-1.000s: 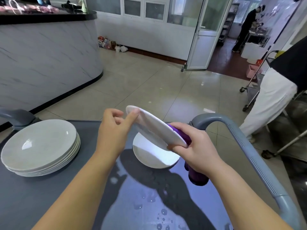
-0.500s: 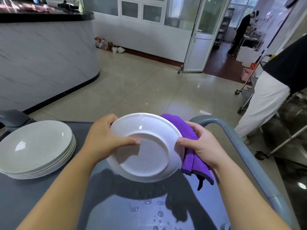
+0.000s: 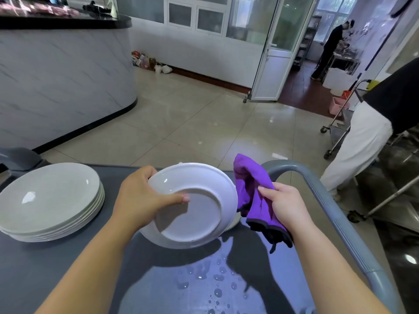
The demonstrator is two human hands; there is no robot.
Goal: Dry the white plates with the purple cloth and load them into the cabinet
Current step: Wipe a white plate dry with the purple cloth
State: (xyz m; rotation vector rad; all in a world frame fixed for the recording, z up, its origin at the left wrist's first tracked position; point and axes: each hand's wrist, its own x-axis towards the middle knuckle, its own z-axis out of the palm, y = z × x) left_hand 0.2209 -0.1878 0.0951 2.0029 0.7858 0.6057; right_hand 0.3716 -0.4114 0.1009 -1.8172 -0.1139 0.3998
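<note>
Left hand (image 3: 138, 200) grips plate (image 3: 195, 220) (tilted, facing camera); right hand (image 3: 285, 205) clutches purple cloth (image 3: 251, 182).

You have a dark grey cart top (image 3: 56, 268) in front of you, smooth and glossy. A stack of white plates (image 3: 49, 200) sits on it, several deep and all face up. Right of the stack and nearer to you, water drops (image 3: 217, 291) bead on a wet patch of the top. Farther right of the stack lies another white plate (image 3: 234, 220), with only a sliver of its rim showing. Well to the stack's right, the cart's grey handle (image 3: 328, 205) arches up. A grey corner fitting (image 3: 18, 158) stands just behind the stack.
</note>
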